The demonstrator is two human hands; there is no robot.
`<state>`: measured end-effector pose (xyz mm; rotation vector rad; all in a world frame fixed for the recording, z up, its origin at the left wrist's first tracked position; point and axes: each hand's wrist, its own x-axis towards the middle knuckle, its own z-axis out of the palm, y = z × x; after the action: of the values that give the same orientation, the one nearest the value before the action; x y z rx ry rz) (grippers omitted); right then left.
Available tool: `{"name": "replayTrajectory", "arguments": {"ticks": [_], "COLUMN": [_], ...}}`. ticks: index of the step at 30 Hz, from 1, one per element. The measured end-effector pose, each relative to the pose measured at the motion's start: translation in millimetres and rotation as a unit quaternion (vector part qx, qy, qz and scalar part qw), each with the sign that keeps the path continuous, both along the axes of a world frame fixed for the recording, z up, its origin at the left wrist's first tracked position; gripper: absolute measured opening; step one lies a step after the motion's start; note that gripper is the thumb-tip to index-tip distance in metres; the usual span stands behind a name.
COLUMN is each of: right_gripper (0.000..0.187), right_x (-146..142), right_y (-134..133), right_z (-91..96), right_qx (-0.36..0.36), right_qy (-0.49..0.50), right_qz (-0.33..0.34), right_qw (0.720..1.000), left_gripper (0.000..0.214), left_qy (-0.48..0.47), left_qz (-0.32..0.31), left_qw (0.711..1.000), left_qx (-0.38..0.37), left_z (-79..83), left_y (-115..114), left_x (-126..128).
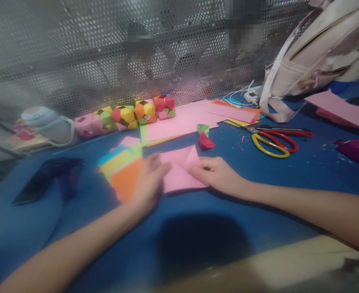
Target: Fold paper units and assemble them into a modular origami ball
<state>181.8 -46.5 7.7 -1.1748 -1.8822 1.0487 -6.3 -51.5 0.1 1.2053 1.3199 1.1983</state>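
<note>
A square sheet of pink paper (181, 177) with a raised flap at its upper right lies before me on the blue table. My left hand (147, 183), slightly blurred, has its thumb over the sheet's left edge and its fingers curled beside it. On the right side, my right hand (217, 174) pinches the paper near the flap. Fanned coloured paper squares (126, 177), orange on top, are beside and partly behind my left hand. Just beyond the pink sheet sits a small folded paper piece (206, 140) in red, green and blue.
Several woven paper balls (124, 118) line the back near a perforated metal screen (106, 73). Larger paper sheets (179, 120) lie beside them. Scissors (270, 144) with yellow and red handles, a pale backpack (307, 61) and a purple packet (357, 152) occupy the right; a dark phone (34, 185) lies left.
</note>
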Motion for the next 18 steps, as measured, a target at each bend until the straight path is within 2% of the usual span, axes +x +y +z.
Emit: {"name": "replayTrajectory", "arguments": {"ticks": [2,5,8,13,18], "right_gripper": [0.035,0.027,0.024,0.023,0.020], "right_x": [-1.6,-3.2,-3.6,-3.8,-3.8], "right_y": [-2.3,-2.6,-1.0,-0.9,-0.1], "right_z": [1.7,0.8,-2.0,-4.5,-6.7], "right_qx": [-0.016,-0.038,-0.053,-0.039,-0.032], "right_qy": [0.026,0.043,0.050,0.061,0.065], "right_qz": [0.014,0.002,-0.025,-0.029,-0.026], "right_qw": [0.999,0.998,0.997,0.997,0.997], "left_gripper": [0.037,0.034,0.034,0.033,0.032], "left_qy": [-0.038,-0.042,-0.001,0.040,0.055], "left_qz": [-0.040,-0.080,-0.078,-0.068,-0.088], "left_qw": [0.998,0.995,0.997,0.997,0.994], "left_qx": [-0.040,-0.032,-0.003,0.010,0.022], "left_z": [-1.3,-2.8,-4.4,-7.3,-7.1], "left_y": [-5.5,-10.8,-11.9,-11.2,-15.2], "left_x": [3.5,6.8,6.9,6.2,9.5]}}
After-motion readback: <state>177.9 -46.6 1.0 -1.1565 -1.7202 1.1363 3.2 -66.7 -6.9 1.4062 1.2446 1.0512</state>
